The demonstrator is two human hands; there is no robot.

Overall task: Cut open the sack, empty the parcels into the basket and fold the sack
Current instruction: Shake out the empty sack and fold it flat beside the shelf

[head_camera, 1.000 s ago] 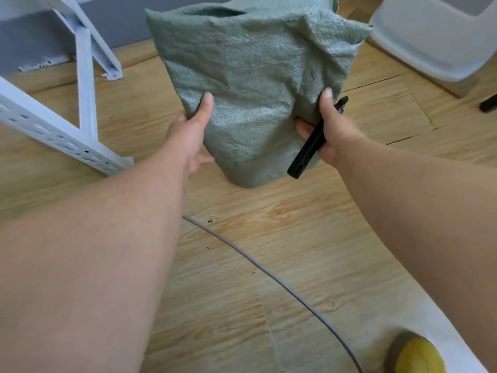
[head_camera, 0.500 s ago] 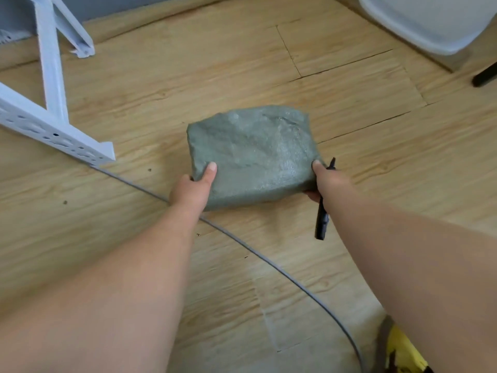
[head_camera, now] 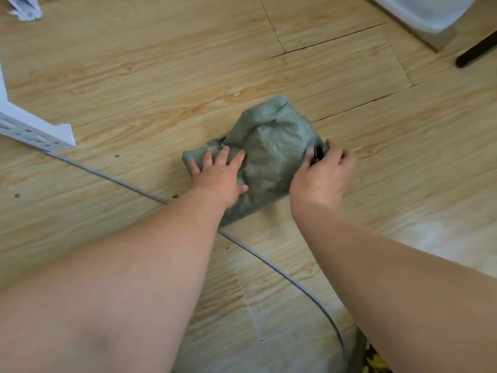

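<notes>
A grey-green woven sack [head_camera: 271, 146] lies bulging on the wooden floor in the middle of the head view. My left hand [head_camera: 220, 176] rests flat on its left side, fingers spread, pressing the fabric. At the sack's right edge my right hand [head_camera: 322, 176] is closed around a black cutter [head_camera: 318, 153], whose tip touches the sack. The parcels are hidden inside the sack. A white basket [head_camera: 430, 14] shows at the top right corner.
A grey cable [head_camera: 139, 187] runs across the floor under the sack's near edge and curves to the bottom right. A white perforated metal frame [head_camera: 35, 133] stands at the left. A black leg [head_camera: 476, 49] crosses the floor at the far right.
The sack went from held up in the air to lying on the floor. My left hand moved onto its top, and my right hand turned the cutter against its right edge.
</notes>
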